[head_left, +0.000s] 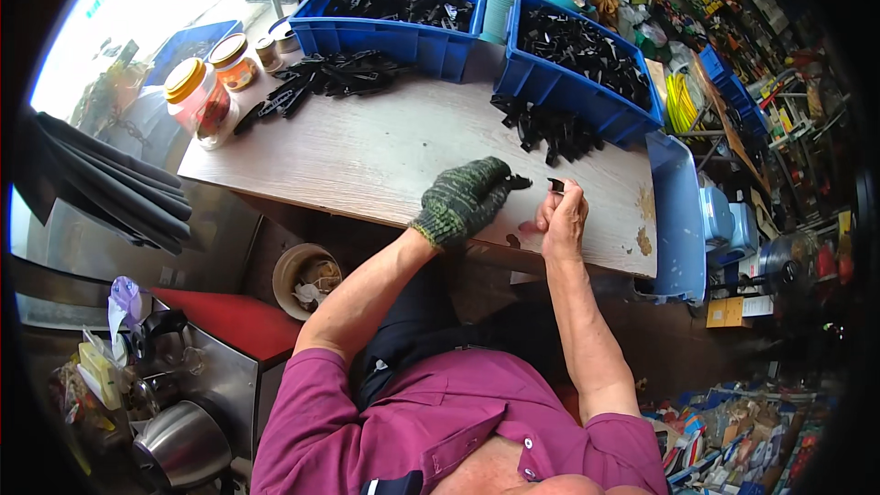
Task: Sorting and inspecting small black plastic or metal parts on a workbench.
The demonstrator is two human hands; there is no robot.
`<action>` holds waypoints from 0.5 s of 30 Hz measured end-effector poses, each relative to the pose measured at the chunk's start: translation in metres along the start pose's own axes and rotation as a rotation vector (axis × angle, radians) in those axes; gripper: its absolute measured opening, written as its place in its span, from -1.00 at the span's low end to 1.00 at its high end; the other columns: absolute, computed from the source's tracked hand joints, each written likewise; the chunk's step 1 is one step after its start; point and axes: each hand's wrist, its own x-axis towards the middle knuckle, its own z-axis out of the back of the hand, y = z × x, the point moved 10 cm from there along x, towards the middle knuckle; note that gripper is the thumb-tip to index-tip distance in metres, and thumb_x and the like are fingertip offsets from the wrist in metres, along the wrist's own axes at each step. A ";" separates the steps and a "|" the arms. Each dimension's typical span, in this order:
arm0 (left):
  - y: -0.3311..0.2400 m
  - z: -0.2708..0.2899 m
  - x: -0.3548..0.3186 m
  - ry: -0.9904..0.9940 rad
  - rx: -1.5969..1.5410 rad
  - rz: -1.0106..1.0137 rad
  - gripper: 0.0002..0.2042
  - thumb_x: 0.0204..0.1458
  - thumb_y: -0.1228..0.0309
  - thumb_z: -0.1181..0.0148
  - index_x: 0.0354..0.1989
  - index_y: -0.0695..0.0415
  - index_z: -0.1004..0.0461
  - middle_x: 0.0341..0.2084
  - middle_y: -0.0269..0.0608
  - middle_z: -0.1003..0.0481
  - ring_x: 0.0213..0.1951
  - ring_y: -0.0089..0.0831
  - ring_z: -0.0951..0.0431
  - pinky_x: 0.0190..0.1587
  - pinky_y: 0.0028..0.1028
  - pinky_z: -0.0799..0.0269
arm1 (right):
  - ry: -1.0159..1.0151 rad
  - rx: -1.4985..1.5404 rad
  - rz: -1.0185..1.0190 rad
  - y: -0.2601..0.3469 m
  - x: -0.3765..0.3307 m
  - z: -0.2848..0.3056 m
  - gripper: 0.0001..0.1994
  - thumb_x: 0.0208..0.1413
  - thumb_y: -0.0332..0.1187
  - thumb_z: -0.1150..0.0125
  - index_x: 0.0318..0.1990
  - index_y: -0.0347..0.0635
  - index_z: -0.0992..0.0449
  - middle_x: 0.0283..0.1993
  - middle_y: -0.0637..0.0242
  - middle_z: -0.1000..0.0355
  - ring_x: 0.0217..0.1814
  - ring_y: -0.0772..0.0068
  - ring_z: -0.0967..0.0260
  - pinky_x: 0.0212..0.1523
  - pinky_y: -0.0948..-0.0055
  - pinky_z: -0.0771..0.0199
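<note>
My left hand, in a green and black knit glove, is closed over the near edge of the table. From its fingertips sticks out a black plastic part; most of it is hidden by the glove. Just to the right, my bare right hand pinches a small black curved piece between thumb and finger. A narrow gap separates the two pieces. Beyond my right hand lies a heap of short black pieces, and at the far left of the tabletop is a pile of long black parts.
Two blue bins, one at the back and one at right, hold many black parts. Lidded jars line the table's left end. A blue plastic panel borders its right end. A waste bucket stands below on the left.
</note>
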 end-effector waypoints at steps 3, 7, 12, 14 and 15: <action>-0.010 -0.017 -0.005 0.040 -0.122 0.024 -0.76 0.23 0.35 -0.10 -0.04 0.19 -0.54 -0.18 0.04 -0.57 -0.14 0.08 -0.57 -0.09 -0.17 -0.49 | -0.090 0.012 0.028 0.004 -0.009 -0.006 -0.61 0.34 -0.03 0.17 -0.26 -0.14 -0.45 -0.64 0.47 -0.14 -0.74 0.58 0.00 -0.72 0.49 -0.01; -0.008 -0.036 -0.002 0.104 -0.124 0.008 -0.74 0.26 0.32 -0.07 -0.01 0.20 -0.51 -0.16 0.06 -0.57 -0.13 0.05 -0.58 -0.09 -0.16 -0.48 | -0.071 -0.061 0.040 -0.002 -0.006 0.005 -0.67 0.34 -0.12 0.11 -0.28 -0.13 -0.50 -0.55 0.49 -0.18 -0.66 0.60 -0.08 -0.67 0.51 -0.13; -0.001 -0.049 0.002 0.102 -0.136 0.109 -0.71 0.28 0.32 -0.04 0.06 0.19 -0.49 -0.15 0.06 -0.57 -0.12 0.00 -0.58 -0.07 -0.17 -0.47 | -0.160 -0.149 0.148 -0.001 -0.004 0.018 -0.70 0.32 -0.22 0.06 -0.38 -0.18 -0.48 -0.55 0.49 -0.15 -0.56 0.57 -0.05 -0.54 0.45 -0.11; 0.005 -0.043 0.000 -0.047 -0.247 0.167 -0.70 0.28 0.33 -0.04 0.09 0.21 -0.46 -0.14 0.09 -0.56 -0.11 0.02 -0.58 -0.06 -0.17 -0.47 | -0.105 -0.276 0.399 0.020 -0.009 0.004 -0.73 0.31 -0.28 0.05 -0.42 -0.20 -0.41 -0.55 0.44 -0.13 -0.52 0.54 -0.01 -0.48 0.42 -0.09; 0.004 -0.047 -0.002 -0.112 -0.271 0.138 -0.69 0.28 0.33 -0.04 0.09 0.21 -0.46 -0.12 0.11 -0.56 -0.10 0.04 -0.57 -0.05 -0.16 -0.46 | -0.117 -0.271 0.398 0.019 -0.011 0.005 -0.75 0.30 -0.33 0.05 -0.45 -0.20 -0.34 -0.56 0.41 -0.12 -0.50 0.54 0.01 -0.48 0.41 -0.08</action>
